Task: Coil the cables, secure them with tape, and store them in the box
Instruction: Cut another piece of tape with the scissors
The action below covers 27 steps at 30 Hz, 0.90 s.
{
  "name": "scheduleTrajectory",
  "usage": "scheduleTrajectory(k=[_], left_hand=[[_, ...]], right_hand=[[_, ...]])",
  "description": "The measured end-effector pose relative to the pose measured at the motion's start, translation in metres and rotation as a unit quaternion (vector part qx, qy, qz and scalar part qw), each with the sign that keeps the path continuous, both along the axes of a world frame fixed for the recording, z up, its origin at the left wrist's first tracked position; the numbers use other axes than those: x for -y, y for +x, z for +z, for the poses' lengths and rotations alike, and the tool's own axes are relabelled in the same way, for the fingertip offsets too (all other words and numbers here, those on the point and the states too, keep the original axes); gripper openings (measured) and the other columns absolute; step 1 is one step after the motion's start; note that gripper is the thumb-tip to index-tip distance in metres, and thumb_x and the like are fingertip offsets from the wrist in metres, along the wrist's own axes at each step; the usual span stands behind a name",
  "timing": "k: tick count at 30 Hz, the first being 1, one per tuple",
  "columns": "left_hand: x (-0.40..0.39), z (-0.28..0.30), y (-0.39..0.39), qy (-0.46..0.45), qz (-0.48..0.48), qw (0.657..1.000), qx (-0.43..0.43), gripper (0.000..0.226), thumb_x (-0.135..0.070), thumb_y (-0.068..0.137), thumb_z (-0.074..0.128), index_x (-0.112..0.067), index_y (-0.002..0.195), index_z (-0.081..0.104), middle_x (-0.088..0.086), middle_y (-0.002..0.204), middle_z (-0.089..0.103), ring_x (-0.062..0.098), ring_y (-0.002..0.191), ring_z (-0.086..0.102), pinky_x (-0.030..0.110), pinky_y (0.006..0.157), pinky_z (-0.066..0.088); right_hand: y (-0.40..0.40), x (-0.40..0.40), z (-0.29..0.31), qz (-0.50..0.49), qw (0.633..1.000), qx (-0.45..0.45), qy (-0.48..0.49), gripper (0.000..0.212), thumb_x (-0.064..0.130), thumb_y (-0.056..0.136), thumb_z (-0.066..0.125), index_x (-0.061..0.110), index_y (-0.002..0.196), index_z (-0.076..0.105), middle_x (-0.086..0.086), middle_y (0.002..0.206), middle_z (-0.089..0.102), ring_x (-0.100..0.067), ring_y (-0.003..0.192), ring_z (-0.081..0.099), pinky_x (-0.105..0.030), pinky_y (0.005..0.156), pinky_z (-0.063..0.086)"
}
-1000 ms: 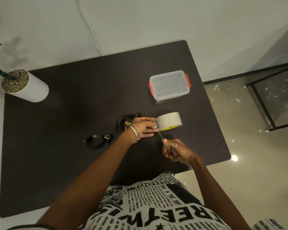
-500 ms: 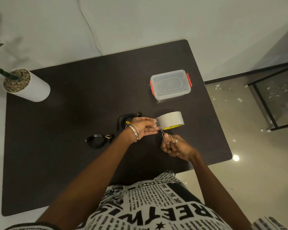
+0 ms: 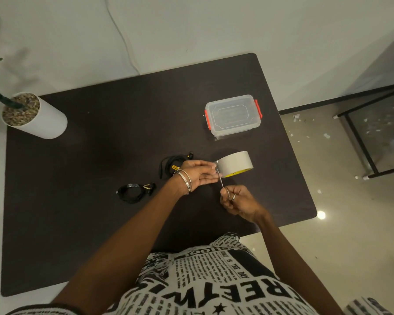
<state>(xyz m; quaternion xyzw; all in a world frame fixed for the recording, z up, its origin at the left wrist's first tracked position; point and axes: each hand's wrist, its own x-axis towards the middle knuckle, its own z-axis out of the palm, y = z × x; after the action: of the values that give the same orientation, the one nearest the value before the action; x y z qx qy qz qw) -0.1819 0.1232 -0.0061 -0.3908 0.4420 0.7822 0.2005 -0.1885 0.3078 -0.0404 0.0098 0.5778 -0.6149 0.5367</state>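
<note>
Lying mid-frame on the dark matte table (image 3: 77, 201): two black coiled cables (image 3: 134, 192) (image 3: 171, 165), one grey tape roll (image 3: 234, 163), one lidded clear plastic box (image 3: 233, 114) with red clips. Left hand (image 3: 198, 175) pinches the tape end beside the roll; right hand (image 3: 237, 201) grips thin metal scissors (image 3: 222, 184), blades touching that strip.

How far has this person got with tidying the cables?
Two black cable bundles already lie coiled on the table: one nearer the plant, another behind the left wrist. In hand: the left hand holds the tape roll while the right hand works scissors. The box is shut and looks empty, so storing remains.
</note>
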Motion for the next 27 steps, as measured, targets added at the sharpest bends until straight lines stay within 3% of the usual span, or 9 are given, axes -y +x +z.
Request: scheduleTrajectory(k=[3, 8, 11, 15, 22, 27], left_hand=[[-0.001, 0.000, 0.000, -0.001, -0.004, 1.000, 0.001, 0.015, 0.014, 0.081, 0.059, 0.006, 0.093, 0.063, 0.021, 0.076, 0.070, 0.029, 0.070, 0.072, 0.041, 0.073, 0.060], [0.002, -0.003, 0.001, -0.014, -0.001, 1.000, 0.009, 0.016, 0.016, 0.080, 0.056, 0.005, 0.091, 0.062, 0.017, 0.068, 0.070, 0.029, 0.068, 0.072, 0.042, 0.075, 0.059], [0.003, -0.002, 0.000, -0.019, -0.007, 1.000, 0.012, 0.017, 0.016, 0.080, 0.055, 0.003, 0.088, 0.063, 0.014, 0.065, 0.070, 0.026, 0.066, 0.072, 0.042, 0.076, 0.058], [0.000, -0.003, -0.002, -0.032, -0.011, 0.999, 0.011, 0.014, 0.013, 0.081, 0.056, 0.001, 0.085, 0.064, 0.010, 0.060, 0.069, 0.019, 0.061, 0.070, 0.042, 0.084, 0.055], [0.000, -0.004, -0.002, -0.026, -0.003, 1.000, -0.002, 0.013, 0.013, 0.080, 0.057, 0.003, 0.085, 0.063, 0.013, 0.062, 0.068, 0.023, 0.066, 0.068, 0.040, 0.081, 0.057], [0.000, -0.003, -0.002, -0.017, 0.000, 1.000, -0.007, 0.014, 0.012, 0.080, 0.059, 0.003, 0.090, 0.063, 0.013, 0.066, 0.070, 0.023, 0.068, 0.069, 0.037, 0.075, 0.059]], right_hand=[[0.000, 0.000, 0.002, 0.007, 1.000, -0.010, 0.006, 0.039, 0.046, 0.079, 0.069, 0.014, 0.063, 0.054, 0.000, 0.055, 0.048, -0.007, 0.042, 0.033, -0.016, 0.037, 0.023], [-0.005, -0.003, 0.004, 0.044, 0.999, -0.011, 0.009, 0.064, 0.069, 0.065, 0.068, 0.006, 0.064, 0.057, -0.010, 0.062, 0.049, -0.009, 0.041, 0.034, -0.019, 0.039, 0.016], [-0.004, -0.006, 0.003, 0.062, 0.998, -0.012, 0.001, 0.069, 0.074, 0.063, 0.066, 0.006, 0.066, 0.058, -0.012, 0.065, 0.050, -0.009, 0.042, 0.036, -0.020, 0.039, 0.017], [-0.008, -0.001, 0.005, 0.050, 0.998, -0.020, 0.016, 0.069, 0.076, 0.061, 0.067, 0.007, 0.066, 0.059, -0.012, 0.065, 0.050, -0.011, 0.046, 0.039, -0.017, 0.038, 0.019], [-0.021, 0.012, 0.012, 0.046, 0.998, -0.025, 0.028, 0.069, 0.075, 0.057, 0.070, 0.007, 0.065, 0.059, -0.008, 0.060, 0.053, -0.009, 0.043, 0.039, -0.014, 0.034, 0.020], [-0.021, 0.013, 0.011, 0.036, 0.999, -0.025, 0.028, 0.053, 0.060, 0.073, 0.067, 0.008, 0.065, 0.059, -0.004, 0.058, 0.052, -0.007, 0.042, 0.037, -0.014, 0.034, 0.021]])
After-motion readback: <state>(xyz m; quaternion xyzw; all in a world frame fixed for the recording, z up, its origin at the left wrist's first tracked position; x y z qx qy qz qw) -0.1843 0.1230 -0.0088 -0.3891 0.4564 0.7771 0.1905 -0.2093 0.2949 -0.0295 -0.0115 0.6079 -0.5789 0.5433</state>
